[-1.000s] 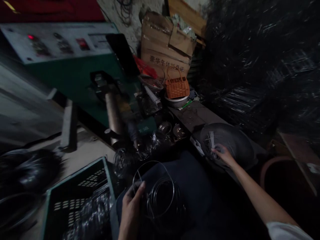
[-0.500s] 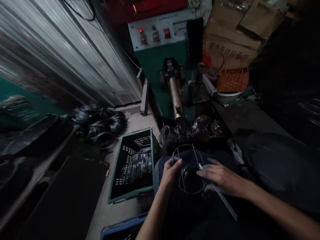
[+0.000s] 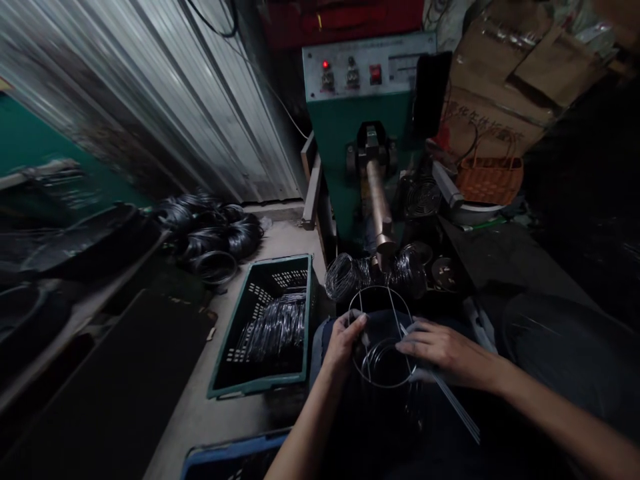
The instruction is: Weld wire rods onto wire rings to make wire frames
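A thin wire ring [image 3: 383, 386] with two straight wires across it is held up over my lap. My left hand [image 3: 345, 337] pinches its left side, thumb over the wire. At the right side of the ring, my right hand [image 3: 440, 350] is closed round a bundle of straight metal rods [image 3: 456, 408], whose lower ends stick out below the palm. The right fingertips are beside a cross wire; whether they touch it I cannot tell. Behind the ring, several more wire rings [image 3: 387, 357] lie at my lap, partly hidden.
A green machine [image 3: 350, 117] with a metal arm [image 3: 379, 200] stands ahead, wire rings heaped [image 3: 343, 275] below the arm. A green crate [image 3: 257, 385] of wire pieces is on the left, a blue crate [image 3: 235, 448] nearer. Black wire coils [image 3: 215, 237] lie behind; a wicker basket [image 3: 490, 179] is right.
The view has shifted, so the machine and crates sit differently in frame. My right fingers, earlier partly spread, have drawn closer together at the ring. My left hand keeps its pinch.
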Motion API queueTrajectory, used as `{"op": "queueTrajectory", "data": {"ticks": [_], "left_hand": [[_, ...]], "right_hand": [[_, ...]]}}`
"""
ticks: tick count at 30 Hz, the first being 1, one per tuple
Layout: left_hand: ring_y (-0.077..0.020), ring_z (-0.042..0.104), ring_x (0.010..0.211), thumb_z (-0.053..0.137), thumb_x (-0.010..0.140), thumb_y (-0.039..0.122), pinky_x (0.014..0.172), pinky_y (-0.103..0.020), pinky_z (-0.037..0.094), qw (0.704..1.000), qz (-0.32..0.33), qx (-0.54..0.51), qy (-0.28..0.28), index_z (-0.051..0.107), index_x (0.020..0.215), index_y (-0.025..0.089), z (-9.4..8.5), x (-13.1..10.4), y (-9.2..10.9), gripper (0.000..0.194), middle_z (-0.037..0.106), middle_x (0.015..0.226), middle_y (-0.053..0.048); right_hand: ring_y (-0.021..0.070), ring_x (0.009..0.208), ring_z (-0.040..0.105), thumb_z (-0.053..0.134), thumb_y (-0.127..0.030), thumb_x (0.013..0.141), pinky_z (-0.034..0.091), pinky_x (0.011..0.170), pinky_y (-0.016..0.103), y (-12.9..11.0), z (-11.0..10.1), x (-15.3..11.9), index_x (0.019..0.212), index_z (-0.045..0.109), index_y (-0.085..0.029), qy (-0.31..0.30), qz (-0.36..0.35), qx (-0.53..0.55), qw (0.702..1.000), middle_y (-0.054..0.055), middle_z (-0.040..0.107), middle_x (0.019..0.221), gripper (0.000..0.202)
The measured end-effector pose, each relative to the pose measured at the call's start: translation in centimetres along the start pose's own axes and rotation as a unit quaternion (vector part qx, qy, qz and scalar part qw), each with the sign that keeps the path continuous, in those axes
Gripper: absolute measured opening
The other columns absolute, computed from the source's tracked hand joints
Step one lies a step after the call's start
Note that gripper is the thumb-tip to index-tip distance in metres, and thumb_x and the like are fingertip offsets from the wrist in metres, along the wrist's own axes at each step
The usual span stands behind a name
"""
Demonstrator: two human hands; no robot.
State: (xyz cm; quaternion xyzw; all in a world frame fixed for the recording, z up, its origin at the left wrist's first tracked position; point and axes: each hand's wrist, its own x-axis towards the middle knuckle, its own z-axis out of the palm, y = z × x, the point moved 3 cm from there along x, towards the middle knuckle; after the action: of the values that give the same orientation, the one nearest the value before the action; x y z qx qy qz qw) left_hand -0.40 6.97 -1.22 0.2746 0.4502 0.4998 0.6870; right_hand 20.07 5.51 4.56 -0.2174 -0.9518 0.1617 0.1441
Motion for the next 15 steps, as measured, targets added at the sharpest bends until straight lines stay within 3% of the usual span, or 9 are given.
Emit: {"op": "queueTrajectory", "data": {"ticks": [7, 15], "left_hand": [[-0.0028, 0.028, 0.030, 0.074, 0.068, 0.046, 0.030, -0.015, 0.020, 1.000, 0.011, -0.022, -0.002, 0.051, 0.072, 0.017, 0.3, 1.2, 0.6, 0.037, 0.047, 0.044, 0.007], [-0.0028, 0.029, 0.030, 0.073, 0.068, 0.044, 0.031, -0.014, 0.022, 0.999, 0.031, -0.026, 0.009, 0.053, 0.074, 0.016, 0.4, 2.6, 1.4, 0.036, 0.049, 0.042, 0.006]], "right_hand": [[0.0199, 0.101, 0.061, 0.065, -0.033, 0.086, 0.042, 0.103, 0.041, 1.5, -0.7, 0.9, 0.124, 0.055, -0.015, 0.014, -0.017, 0.018, 1.000, 0.009, 0.066, 0.107, 0.043], [0.0211, 0.104, 0.061, 0.069, -0.034, 0.084, 0.044, 0.101, 0.040, 2.9, -1.4, 1.7, 0.123, 0.057, -0.016, 0.011, -0.006, 0.024, 1.000, 0.010, 0.065, 0.111, 0.045]]}}
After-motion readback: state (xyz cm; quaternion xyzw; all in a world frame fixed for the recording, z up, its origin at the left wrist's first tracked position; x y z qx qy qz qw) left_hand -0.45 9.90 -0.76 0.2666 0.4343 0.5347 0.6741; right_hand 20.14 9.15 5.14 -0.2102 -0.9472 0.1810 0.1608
